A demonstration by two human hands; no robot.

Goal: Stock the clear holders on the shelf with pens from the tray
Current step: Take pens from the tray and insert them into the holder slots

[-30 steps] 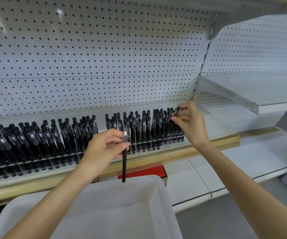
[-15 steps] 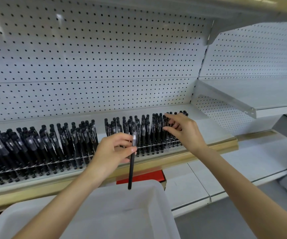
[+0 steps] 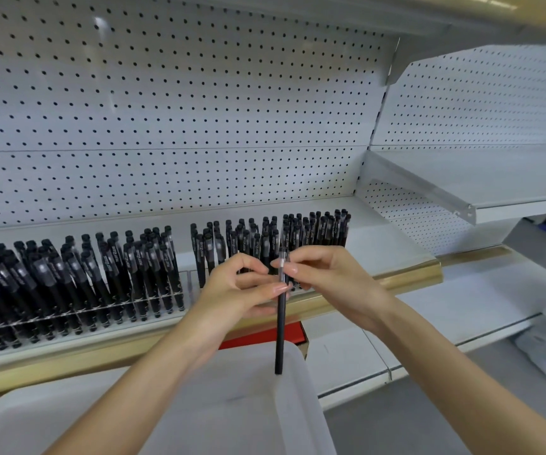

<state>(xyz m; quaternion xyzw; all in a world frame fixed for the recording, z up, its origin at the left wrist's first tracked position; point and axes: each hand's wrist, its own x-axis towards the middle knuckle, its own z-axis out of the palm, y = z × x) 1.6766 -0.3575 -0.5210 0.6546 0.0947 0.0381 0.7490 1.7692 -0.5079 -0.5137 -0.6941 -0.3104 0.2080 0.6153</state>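
A single black pen hangs upright over the white tray. My left hand holds it by the upper part between thumb and fingers. My right hand pinches the pen's top end from the right. Behind both hands, two clear holders stand on the shelf, both packed with black pens: the left holder and the right holder, whose front is partly hidden by my hands.
A white pegboard backs the shelf, which has a gold front edge. A red box sits under the shelf behind the tray. Bare white shelves extend to the right.
My right hand left the pens in the right holder and came back to the pen in my left hand, now pinching its top. The left hand moved slightly right.
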